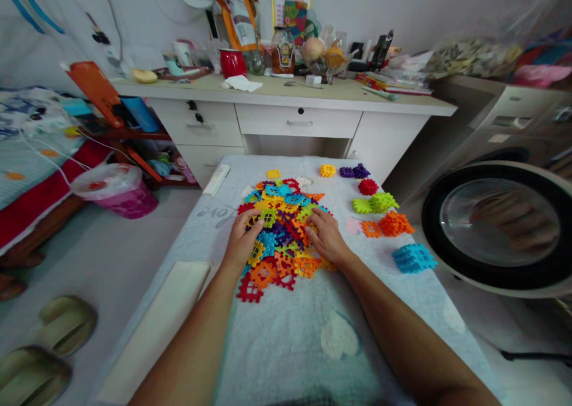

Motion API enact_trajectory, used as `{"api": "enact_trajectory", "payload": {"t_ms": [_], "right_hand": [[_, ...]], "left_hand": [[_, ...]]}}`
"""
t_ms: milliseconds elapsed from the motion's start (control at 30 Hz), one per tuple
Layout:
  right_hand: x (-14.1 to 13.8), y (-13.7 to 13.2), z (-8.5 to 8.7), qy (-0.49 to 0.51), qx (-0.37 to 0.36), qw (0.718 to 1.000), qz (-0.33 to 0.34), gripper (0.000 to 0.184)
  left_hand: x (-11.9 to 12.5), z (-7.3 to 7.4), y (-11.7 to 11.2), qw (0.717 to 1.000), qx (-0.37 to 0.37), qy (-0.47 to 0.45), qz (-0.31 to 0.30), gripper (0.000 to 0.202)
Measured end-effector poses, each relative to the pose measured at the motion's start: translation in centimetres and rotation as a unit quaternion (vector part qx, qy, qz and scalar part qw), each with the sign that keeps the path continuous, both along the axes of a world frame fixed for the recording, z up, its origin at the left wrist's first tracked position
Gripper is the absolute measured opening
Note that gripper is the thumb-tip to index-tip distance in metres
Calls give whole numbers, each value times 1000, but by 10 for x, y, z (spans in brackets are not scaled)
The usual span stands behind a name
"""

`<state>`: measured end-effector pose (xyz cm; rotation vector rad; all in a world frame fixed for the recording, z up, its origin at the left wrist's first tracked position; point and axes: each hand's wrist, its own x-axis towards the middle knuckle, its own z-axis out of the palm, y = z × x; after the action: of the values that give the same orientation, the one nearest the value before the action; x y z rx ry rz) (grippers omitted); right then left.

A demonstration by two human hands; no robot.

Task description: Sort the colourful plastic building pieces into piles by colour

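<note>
A heap of colourful notched plastic building tiles (281, 227) lies on a cloth-covered table. At its left side my left hand (241, 238) has thumb and fingers closed at the edge of a lime-green square tile (269, 217). My right hand (328, 236) rests against the heap's right side, fingers apart and touching tiles, with nothing plainly gripped. Further right stand sorted tiles: a blue stack (413, 258), an orange stack (395, 223), a lime-green group (378, 203), a red stack (367, 186), purple tiles (354, 171) and a yellow stack (328, 170).
A white remote-like object (217, 180) lies at the table's far left corner, a long white box (156, 328) along the left edge. Behind is a white desk (299, 121) with jars and a red mug (233, 63). A washing machine (500, 227) with a round door stands right.
</note>
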<state>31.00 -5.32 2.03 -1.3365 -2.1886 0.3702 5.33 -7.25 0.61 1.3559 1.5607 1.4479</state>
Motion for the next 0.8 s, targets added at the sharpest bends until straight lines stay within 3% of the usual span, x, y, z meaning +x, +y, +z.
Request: {"api": "enact_trajectory", "payload": {"t_ms": [233,433,633,800], "right_hand": [[4,5,-3,49,-7,998,28,14],[2,5,-1,57,-19,998,7,36],[1,6,3,53,-25,998,28,37],[3,2,6,55,-2,998,24,58]], "left_hand": [[-1,-2,0,1000,2,-4,0,38],[0,-1,1,1000,0,2,1,39],[0,0,0,1000,-4,-2,3,38],[-2,1,0,1000,-17,-4,11,39]]}}
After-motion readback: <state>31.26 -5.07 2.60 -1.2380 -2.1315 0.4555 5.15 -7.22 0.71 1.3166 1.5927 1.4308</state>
